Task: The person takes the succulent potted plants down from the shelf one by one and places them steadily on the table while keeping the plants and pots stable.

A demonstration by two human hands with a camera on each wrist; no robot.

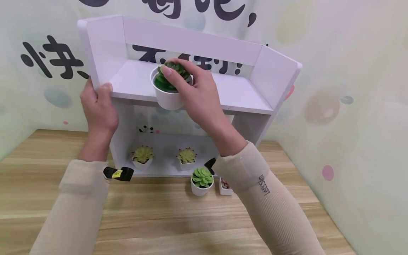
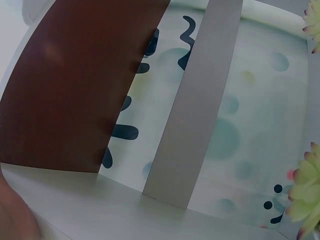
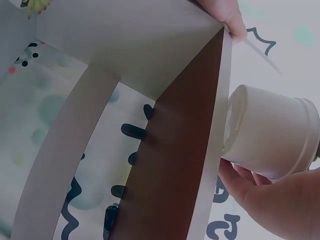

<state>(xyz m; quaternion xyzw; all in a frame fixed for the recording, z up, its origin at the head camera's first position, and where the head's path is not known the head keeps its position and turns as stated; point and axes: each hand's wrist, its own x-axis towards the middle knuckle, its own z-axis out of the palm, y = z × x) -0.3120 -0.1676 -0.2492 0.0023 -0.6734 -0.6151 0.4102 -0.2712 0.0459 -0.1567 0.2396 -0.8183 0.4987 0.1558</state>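
My right hand (image 1: 204, 97) grips a dark green potted succulent (image 1: 169, 100), with thumb and fingers over the plant and rim of its white pot. The pot is slightly tilted in front of the upper board's front edge. In the right wrist view, the pot's underside is close to the board; whether they touch I cannot tell. My left hand (image 1: 101, 106) grips the left side of the white shelf unit (image 1: 191, 30), thumb on its front edge. Part of that hand (image 2: 17, 215) shows at the lower left of the left wrist view.
Two pale succulents, one at left (image 1: 142, 156) and one in the middle (image 1: 187, 157), stand on the lower board. On the wooden table (image 1: 153, 219), a bright green succulent (image 1: 202, 180) and a small square white pot (image 1: 225, 189) sit before the unit, the latter partly behind my right sleeve.
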